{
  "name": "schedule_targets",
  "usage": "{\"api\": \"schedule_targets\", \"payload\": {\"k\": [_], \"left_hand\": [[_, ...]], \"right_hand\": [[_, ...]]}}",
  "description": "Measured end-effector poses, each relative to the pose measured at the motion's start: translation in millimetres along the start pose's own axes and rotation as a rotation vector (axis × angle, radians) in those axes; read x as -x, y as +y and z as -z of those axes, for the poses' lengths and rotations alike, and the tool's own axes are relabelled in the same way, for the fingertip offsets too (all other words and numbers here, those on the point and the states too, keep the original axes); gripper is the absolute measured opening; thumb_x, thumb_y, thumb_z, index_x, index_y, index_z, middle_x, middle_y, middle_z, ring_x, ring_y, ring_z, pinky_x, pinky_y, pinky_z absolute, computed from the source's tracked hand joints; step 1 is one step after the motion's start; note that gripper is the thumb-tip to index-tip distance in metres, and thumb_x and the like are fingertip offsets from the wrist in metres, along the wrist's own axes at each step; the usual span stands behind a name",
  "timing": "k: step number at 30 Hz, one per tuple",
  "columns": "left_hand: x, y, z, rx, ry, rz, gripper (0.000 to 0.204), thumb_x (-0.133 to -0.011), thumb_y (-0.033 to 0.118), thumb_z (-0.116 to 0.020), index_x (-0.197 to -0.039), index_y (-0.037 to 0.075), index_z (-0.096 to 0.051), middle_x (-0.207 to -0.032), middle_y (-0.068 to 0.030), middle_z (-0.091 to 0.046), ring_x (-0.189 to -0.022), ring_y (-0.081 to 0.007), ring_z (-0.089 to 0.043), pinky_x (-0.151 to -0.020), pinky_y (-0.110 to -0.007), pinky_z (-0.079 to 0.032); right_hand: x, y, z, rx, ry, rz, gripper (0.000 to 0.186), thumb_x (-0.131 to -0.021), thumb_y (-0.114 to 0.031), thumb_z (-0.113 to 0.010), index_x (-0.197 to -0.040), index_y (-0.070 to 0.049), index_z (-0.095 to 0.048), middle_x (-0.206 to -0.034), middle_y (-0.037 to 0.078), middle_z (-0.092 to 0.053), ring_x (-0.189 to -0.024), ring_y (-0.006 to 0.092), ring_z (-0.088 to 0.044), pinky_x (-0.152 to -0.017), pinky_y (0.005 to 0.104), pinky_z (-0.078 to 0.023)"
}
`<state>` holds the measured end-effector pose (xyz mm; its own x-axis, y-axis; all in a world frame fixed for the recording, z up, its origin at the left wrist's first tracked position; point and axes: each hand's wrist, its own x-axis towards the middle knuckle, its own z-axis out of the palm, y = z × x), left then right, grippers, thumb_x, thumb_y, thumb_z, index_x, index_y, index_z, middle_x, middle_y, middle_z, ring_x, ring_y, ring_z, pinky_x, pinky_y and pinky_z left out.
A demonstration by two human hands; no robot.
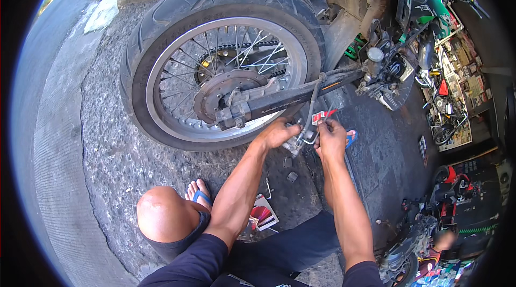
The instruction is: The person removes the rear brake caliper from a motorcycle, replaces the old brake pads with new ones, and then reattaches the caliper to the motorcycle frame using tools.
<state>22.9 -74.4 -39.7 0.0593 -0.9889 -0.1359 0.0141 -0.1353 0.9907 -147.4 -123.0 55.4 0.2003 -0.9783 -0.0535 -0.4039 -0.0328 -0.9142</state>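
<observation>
Closest in there's one red-and-white card; past it one thin metal rod, then two dark blocks, maybe old pads, can't be sure; also two blue sandals, both being worn; next the one caliper, off the disc and hung low beside the wheel; left hand has thumb and fingers wrapped on it; right hand looks to be pinching a red-and-white packet right beside it; IMO hold the caliper dead steady, don't let its weight drag on the hose, and keep grit and greasy fingers off the braking faces; beyond that, one wheel, one disc, one swingarm; other bikes far right, too bunched to count
</observation>
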Motion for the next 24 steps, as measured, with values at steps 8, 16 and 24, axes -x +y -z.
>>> {"api": "schedule_targets", "payload": {"k": [8, 16, 24], "left_hand": [[4.0, 1.6, 0.0, 0.01, 0.055, 0.022, 0.093, -0.083, 0.051, -0.066, -0.145, -0.015, -0.046, -0.138, -0.0344, -0.058, -0.13, -0.0363, -0.058, -0.11, -0.037, -0.043], [9.7, 10.6, -2.8, 0.027, 0.054, 0.031, 0.093, -0.083, 0.053, -0.065, -0.144, -0.015, -0.048, -0.144, -0.0348, -0.053, -0.137, -0.04, -0.052, -0.114, -0.04, -0.041], [2.6, -2.1, 1.2, 0.047, 0.024, 0.051, 0.096, -0.083, 0.052, -0.067, -0.146, -0.016, -0.044, -0.141, -0.0349, -0.055, -0.131, -0.0378, -0.058, -0.11, -0.039, -0.044]], "right_hand": [[69.0, 55.9, -16.8, 0.194, 0.01, -0.362, 0.049, -0.109, -0.038, -0.043, -0.089, 0.001, -0.065, -0.058, 0.007, -0.059, -0.041, 0.017, -0.053, -0.039, 0.0331, -0.042], [14.1, -1.2, 14.3, -0.03, -0.224, 0.1, 0.038, -0.104, -0.015, -0.05, -0.135, 0.002, -0.064, -0.069, 0.0, -0.057, -0.055, 0.0077, -0.049, -0.051, 0.023, -0.039], [31.5, -2.7, 31.9, 0.071, -0.967, -0.067, 0.041, -0.094, -0.009, -0.055, -0.133, -0.003, -0.067, -0.072, 0.002, -0.064, -0.061, 0.0103, -0.057, -0.057, 0.0269, -0.046]]}}
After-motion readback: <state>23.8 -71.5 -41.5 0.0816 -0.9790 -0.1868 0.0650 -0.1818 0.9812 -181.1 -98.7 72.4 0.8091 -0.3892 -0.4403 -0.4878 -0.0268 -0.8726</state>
